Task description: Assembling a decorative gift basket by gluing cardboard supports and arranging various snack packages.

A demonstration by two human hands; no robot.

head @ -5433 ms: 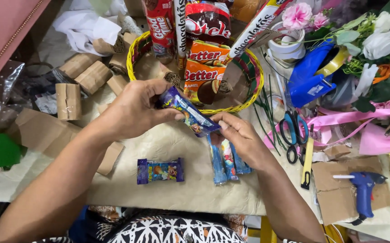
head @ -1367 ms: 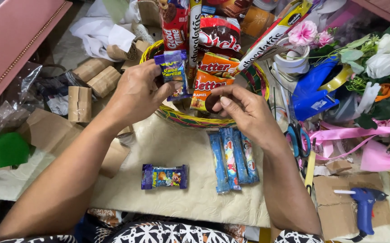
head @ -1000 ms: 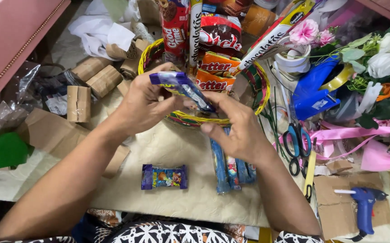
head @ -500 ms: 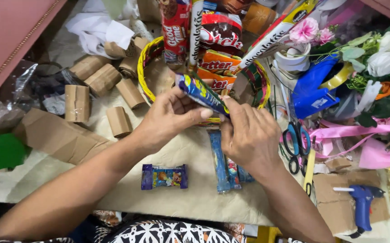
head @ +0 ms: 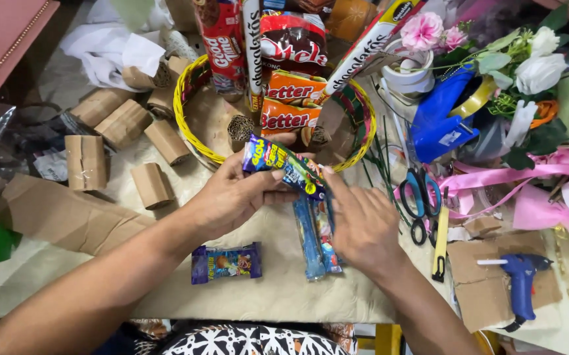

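The long glossy candy packet in purple, blue and yellow (head: pixel 284 165) lies slanted in the air just in front of the round yellow-rimmed woven basket (head: pixel 186 125), above the paper-covered bench (head: pixel 278 289). The left hand (head: pixel 232 197) has its grip closed on the packet's left half, thumb on top. The right hand (head: pixel 360 220) is released, its fingers spread and their tips touching the packet's lower right end. Two slim blue candy sticks (head: pixel 316 240) lie on the bench beneath the hands, and a small purple sweet wrapper (head: pixel 225 261) lies nearer the body. Half a second earlier the right hand was pinching the packet's end; now it has opened.
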